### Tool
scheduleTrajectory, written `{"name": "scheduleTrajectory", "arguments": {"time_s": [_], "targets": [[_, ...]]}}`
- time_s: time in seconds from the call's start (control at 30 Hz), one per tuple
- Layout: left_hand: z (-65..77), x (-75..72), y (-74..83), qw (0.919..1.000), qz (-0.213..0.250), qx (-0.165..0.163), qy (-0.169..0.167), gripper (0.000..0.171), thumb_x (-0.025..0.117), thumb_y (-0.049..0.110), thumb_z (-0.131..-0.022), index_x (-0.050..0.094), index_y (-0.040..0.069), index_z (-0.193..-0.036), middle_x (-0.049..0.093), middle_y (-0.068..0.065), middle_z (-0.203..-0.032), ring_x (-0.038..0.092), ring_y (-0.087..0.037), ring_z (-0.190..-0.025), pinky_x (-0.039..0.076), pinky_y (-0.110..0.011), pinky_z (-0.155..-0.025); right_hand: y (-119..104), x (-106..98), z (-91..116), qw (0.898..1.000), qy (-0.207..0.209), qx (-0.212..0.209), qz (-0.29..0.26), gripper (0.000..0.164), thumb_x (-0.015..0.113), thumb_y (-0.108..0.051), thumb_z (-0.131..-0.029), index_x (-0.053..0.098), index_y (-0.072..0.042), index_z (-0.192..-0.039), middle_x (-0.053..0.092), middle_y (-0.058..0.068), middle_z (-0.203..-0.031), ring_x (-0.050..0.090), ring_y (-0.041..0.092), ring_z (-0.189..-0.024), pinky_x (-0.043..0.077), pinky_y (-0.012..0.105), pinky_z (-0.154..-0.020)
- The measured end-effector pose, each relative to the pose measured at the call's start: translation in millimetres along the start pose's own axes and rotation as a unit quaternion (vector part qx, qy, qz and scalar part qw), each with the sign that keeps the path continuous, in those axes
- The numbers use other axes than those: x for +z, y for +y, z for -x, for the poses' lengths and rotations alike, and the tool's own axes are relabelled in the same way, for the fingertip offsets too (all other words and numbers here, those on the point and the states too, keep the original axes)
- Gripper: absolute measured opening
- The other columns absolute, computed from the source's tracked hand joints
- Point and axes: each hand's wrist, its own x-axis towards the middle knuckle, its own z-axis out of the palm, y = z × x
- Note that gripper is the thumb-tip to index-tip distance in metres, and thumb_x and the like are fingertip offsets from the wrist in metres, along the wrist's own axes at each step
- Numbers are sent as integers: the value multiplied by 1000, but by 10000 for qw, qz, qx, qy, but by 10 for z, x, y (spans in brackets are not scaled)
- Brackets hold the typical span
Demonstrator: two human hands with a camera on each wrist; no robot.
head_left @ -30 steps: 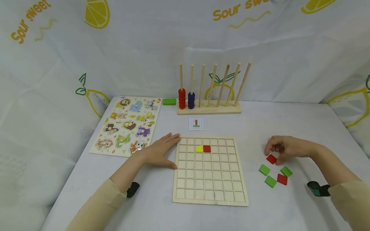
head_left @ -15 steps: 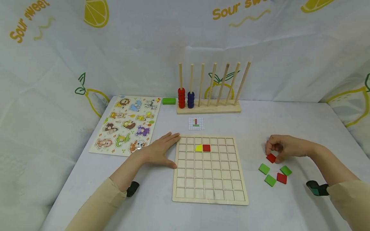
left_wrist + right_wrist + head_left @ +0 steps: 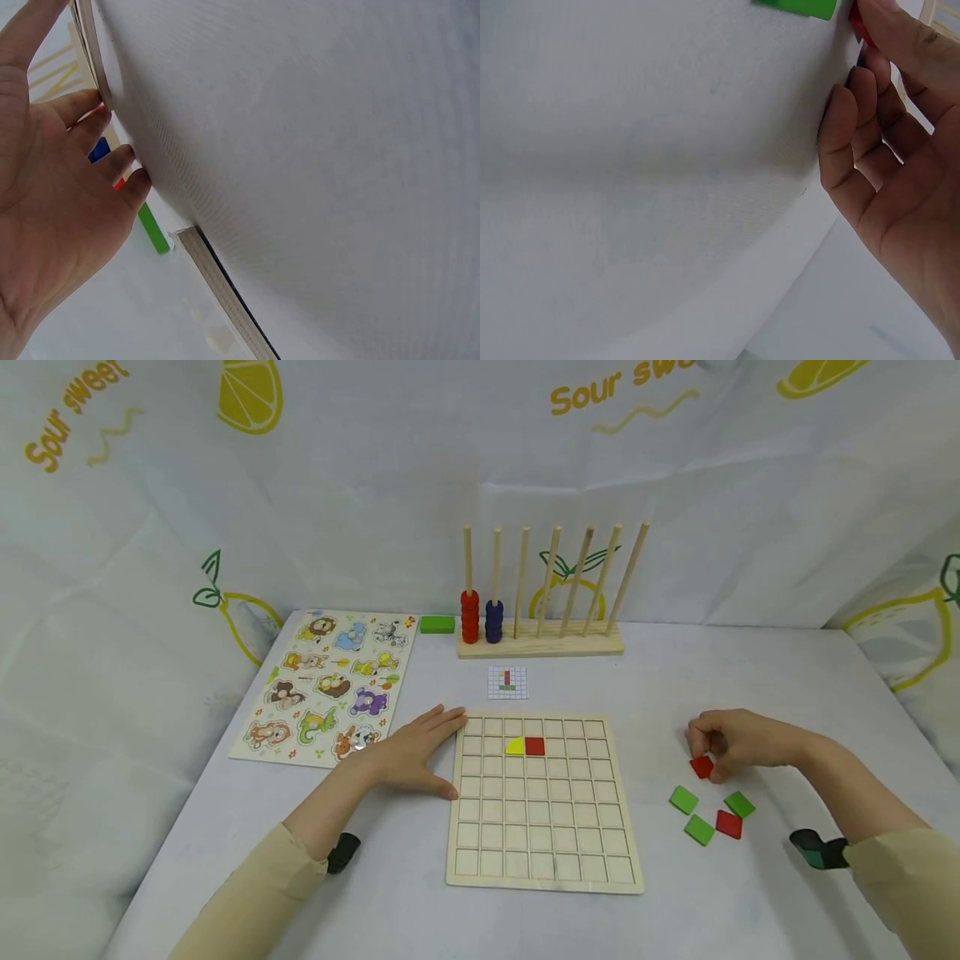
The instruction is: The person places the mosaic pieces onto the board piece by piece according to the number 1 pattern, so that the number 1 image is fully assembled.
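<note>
My left hand [image 3: 416,760] rests with spread, straight fingers along the left edge of a wooden grid board [image 3: 517,877]; the left wrist view shows the hand [image 3: 67,180] beside the board's side. On the board, a yellow quarter-round tile [image 3: 515,746] sits beside a red square tile [image 3: 535,746]. To the board's right, my right hand [image 3: 738,743] pinches another red tile [image 3: 702,767] between thumb and fingers, at or just above the table. In the right wrist view the hand [image 3: 900,142] partly hides that tile [image 3: 860,26].
Near the right hand lie green tiles [image 3: 683,799] and a red tile [image 3: 729,824]. Behind the board are a small pattern card [image 3: 507,683], a peg rack [image 3: 540,646] with red and blue beads, and a green block [image 3: 437,624]. An animal puzzle board [image 3: 322,685] lies at left.
My right thumb and fingers have drawn together on the red tile, covering more of it, and it has shifted very slightly. My left hand stays at the board's edge.
</note>
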Motion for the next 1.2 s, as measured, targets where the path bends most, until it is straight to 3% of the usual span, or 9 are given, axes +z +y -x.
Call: {"name": "scheduleTrajectory", "arguments": {"time_s": [0.33,0.63,1.2], "targets": [[18,-2,14,10000,74,-9,13,109,78,54,-77,20,12,-159,13,-3,-169,5,-34,-157,17,-54,-127,-25,-14,-1,9992,343,-16,216,25,82,-12,-73,59,-14,-85,55,0,-82,49,13,-78,45,21,-62],[9,3,5,10000,23,9,16,109,77,56,-77,20,13,-159,13,-3,-169,5,-33,-158,17,-52,-128,-58,-68,-6,9982,567,-168,52,15,76,-13,-81,62,-13,-86,62,-1,-82,52,6,-75,45,20,-65],[1,2,-10,10000,-11,29,26,108,77,55,-78,20,13,-159,13,-3,-169,5,-33,-157,17,-53,-128,-480,-79,-124,9957,689,-609,-95,14,76,-14,-83,69,-23,-91,66,-5,-86,55,8,-82,47,21,-69]]}}
